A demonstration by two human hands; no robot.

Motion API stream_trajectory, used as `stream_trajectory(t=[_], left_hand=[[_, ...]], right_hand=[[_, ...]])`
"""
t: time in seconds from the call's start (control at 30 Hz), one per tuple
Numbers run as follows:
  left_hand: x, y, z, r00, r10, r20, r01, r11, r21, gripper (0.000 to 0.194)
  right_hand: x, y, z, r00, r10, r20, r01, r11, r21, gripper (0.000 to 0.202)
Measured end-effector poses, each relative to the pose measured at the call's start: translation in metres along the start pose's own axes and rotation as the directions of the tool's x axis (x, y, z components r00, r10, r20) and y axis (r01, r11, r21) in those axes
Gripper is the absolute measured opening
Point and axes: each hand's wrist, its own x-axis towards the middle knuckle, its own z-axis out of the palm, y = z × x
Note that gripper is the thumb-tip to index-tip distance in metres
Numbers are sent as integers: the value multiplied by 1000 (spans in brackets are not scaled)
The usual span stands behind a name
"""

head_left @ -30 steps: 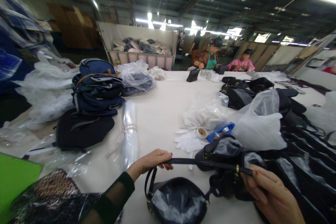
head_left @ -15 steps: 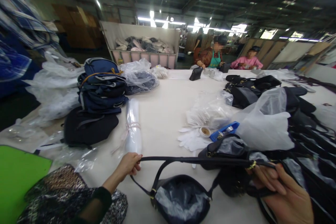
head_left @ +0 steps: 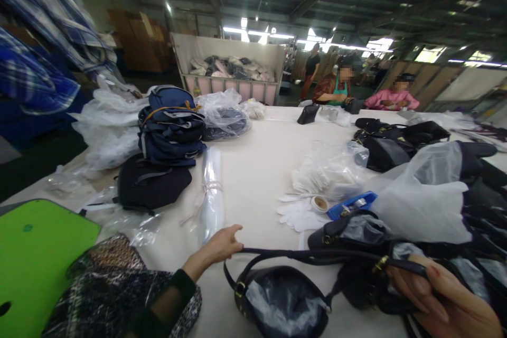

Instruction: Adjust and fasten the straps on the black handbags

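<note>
A black strap (head_left: pixel 293 256) stretches across the front of the table between my two hands. Its left end is at the fingers of my left hand (head_left: pixel 222 244), which are closed on it with the index finger pointing out. Near a gold buckle at the right, my right hand (head_left: pixel 443 293) grips the strap between thumb and fingers. Below the strap sits a black handbag (head_left: pixel 283 301), its open top showing clear plastic inside. Another black bag (head_left: pixel 348 229) with plastic in it lies just beyond the strap.
Navy backpacks (head_left: pixel 170 129) are stacked at the left, beside a tied plastic roll (head_left: pixel 213 195). White gloves (head_left: pixel 303 214), a tape roll (head_left: pixel 320 203) and a blue tray (head_left: pixel 351 206) lie mid-right. Black bags (head_left: pixel 384 153) fill the right. People sit across the table.
The view has turned slightly left, so things appear further right. The strap now sags a little, and my left index finger has stretched out.
</note>
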Motion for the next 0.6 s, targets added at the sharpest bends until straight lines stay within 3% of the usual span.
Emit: stream_trajectory(t=[0.13,0.27,0.4,0.47,0.6], left_hand=[[4,43,31,971,208,117,-210,978,10,35],[13,65,51,957,235,168,-256,960,114,25],[18,61,55,940,221,261,-257,960,111,15],[15,61,54,943,227,245,-255,963,89,20],[-2,88,53,919,350,180,-350,936,-30,36]], right_hand=[[1,2,5,998,-14,53,14,1000,-11,35],[1,3,5,998,-17,53,16,1000,23,36],[-3,2,0,999,-7,36,4,998,64,35],[-4,2,-1,1000,-18,24,16,997,81,36],[-5,3,5,995,-50,84,43,996,83,35]])
